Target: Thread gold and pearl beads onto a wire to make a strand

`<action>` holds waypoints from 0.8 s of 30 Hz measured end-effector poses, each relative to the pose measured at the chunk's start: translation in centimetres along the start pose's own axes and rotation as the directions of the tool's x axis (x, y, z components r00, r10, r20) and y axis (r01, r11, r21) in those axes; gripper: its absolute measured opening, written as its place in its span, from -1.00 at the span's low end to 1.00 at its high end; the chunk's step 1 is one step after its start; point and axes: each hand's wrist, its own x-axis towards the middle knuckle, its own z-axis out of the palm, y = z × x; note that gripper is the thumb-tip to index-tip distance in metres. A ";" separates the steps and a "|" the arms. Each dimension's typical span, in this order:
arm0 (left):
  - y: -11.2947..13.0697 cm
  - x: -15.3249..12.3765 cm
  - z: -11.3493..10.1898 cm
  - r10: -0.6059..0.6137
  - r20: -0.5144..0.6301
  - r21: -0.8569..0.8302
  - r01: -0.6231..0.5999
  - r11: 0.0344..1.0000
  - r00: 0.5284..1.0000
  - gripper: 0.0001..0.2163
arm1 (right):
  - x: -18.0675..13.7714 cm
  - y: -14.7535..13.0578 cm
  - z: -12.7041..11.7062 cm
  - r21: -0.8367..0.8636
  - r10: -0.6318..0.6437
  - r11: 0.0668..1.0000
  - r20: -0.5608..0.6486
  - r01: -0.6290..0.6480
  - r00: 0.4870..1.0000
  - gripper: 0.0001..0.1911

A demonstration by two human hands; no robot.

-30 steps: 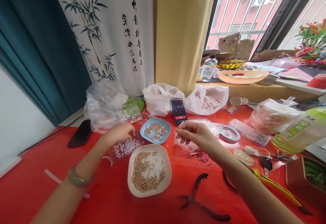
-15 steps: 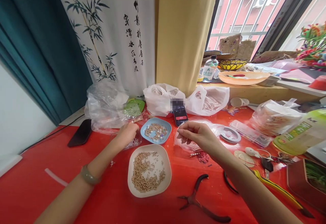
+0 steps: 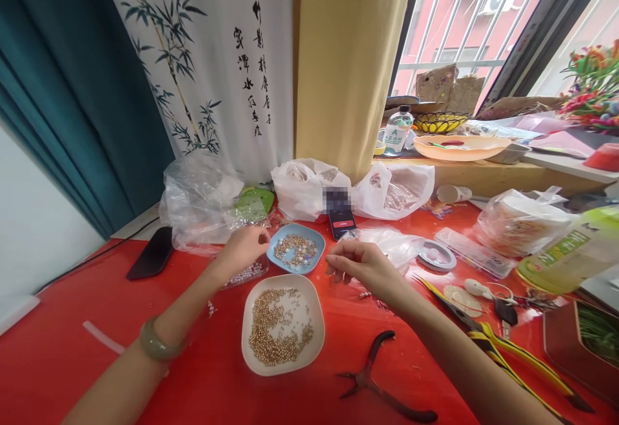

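While the left hand (image 3: 245, 246) curls over the pearl tray (image 3: 246, 275), its grasp unclear, the right hand (image 3: 363, 265) pinches shut, perhaps on something fine, beside the blue dish (image 3: 296, 249).

We're looking from a single head-worn camera, forward and down over the red table (image 3: 58, 373), close above the left hand (image 3: 244, 247) and right hand (image 3: 362, 267), facing curtain (image 3: 348, 57) and window (image 3: 464, 19) straight ahead.

The red table (image 3: 58, 360) carries a blue dish (image 3: 296, 249) between the left hand (image 3: 244, 247) and right hand (image 3: 360, 267), a white bead dish (image 3: 283, 323) just nearer, black pliers (image 3: 382, 386) nearer still.
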 end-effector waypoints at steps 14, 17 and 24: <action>4.4 -1.4 4.0 0.063 0.234 -0.970 0.229 0.076 0.970 -0.86 | -0.7 -0.1 2.3 0.046 0.024 0.999 0.000 -0.024 1.000 -0.86; 4.4 -1.4 4.1 0.053 0.255 -0.966 0.252 0.054 0.965 -0.87 | -0.6 -0.1 2.3 0.053 0.027 0.998 0.007 -0.027 1.000 -0.86; 4.6 -1.7 3.9 0.083 0.268 -0.963 0.265 0.043 0.960 -0.89 | -0.6 -0.2 2.3 0.060 0.018 0.998 0.018 -0.019 1.000 -0.87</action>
